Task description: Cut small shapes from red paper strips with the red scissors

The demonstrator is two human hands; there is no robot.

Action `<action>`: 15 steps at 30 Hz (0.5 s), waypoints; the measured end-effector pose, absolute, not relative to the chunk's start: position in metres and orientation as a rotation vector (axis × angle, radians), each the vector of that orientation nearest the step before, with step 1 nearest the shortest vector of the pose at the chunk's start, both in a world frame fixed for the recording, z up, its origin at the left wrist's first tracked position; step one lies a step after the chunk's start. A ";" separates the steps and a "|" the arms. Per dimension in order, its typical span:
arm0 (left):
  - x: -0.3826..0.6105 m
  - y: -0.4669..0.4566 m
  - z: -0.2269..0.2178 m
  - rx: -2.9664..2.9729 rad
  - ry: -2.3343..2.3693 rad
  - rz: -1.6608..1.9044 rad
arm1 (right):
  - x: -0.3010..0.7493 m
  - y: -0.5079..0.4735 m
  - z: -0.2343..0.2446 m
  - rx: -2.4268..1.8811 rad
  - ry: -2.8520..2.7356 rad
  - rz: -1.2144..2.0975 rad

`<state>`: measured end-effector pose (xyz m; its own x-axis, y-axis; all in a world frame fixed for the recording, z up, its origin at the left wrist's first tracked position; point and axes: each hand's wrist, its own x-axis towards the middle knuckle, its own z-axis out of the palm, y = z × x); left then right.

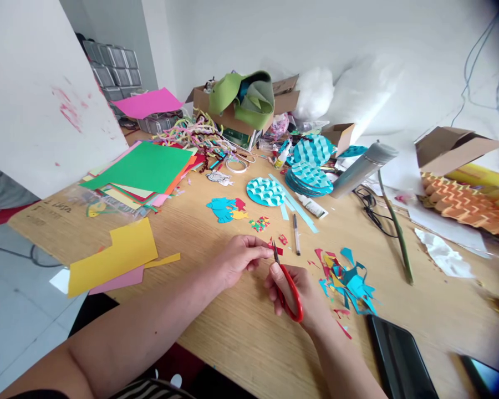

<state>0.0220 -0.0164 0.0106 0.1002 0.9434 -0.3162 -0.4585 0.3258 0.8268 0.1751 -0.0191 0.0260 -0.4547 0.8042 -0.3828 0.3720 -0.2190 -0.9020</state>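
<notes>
Red-handled scissors [290,291] sit in my right hand [297,288], with their dark blades pointing away from me. My left hand [245,256] pinches a small piece of red paper [278,251] right by the blades; part of that piece is hidden behind fingers and blades. Beyond my hands lie a blue paper fish shape [222,209], with red and yellow cut pieces touching it. Tiny red, green and yellow bits [260,223] are heaped close by. A pen [296,235] lies just past the scissors.
Paper scraps [351,280] and a black phone [401,357] lie to the right. Yellow paper [120,257] and a stack topped by a green sheet [145,169] are on the left. Farther back are blue textured discs [266,192], a glue tube [311,206], a grey cylinder [363,169] and a stem [395,227].
</notes>
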 end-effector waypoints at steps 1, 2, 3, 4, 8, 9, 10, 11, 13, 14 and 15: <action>0.022 -0.016 0.010 0.624 0.976 1.146 | 0.175 -0.019 0.025 -1.390 -1.697 1.713; 0.022 -0.016 0.009 0.627 0.977 1.150 | 0.175 -0.019 0.023 -1.392 -1.698 1.709; 0.022 -0.016 0.009 0.630 0.980 1.153 | 0.176 -0.018 0.022 -1.392 -1.700 1.703; 0.022 -0.016 0.008 0.633 0.984 1.155 | 0.176 -0.018 0.021 -1.388 -1.705 1.702; 0.022 -0.016 0.008 0.644 1.022 1.159 | 0.176 -0.018 0.018 -1.379 -1.716 1.703; 0.022 -0.016 0.008 0.645 1.030 1.158 | 0.175 -0.018 0.018 -1.380 -1.714 1.703; 0.022 -0.016 0.009 0.644 1.036 1.157 | 0.175 -0.018 0.018 -1.382 -1.712 1.701; 0.022 -0.016 0.010 0.644 1.040 1.155 | 0.175 -0.018 0.019 -1.383 -1.712 1.697; 0.022 -0.016 0.012 0.643 1.043 1.150 | 0.174 -0.017 0.019 -1.383 -1.722 1.691; 0.022 -0.016 0.013 0.644 1.043 1.149 | 0.174 -0.017 0.020 -1.386 -1.729 1.686; 0.022 -0.016 0.013 0.645 1.043 1.151 | 0.174 -0.017 0.020 -1.387 -1.737 1.683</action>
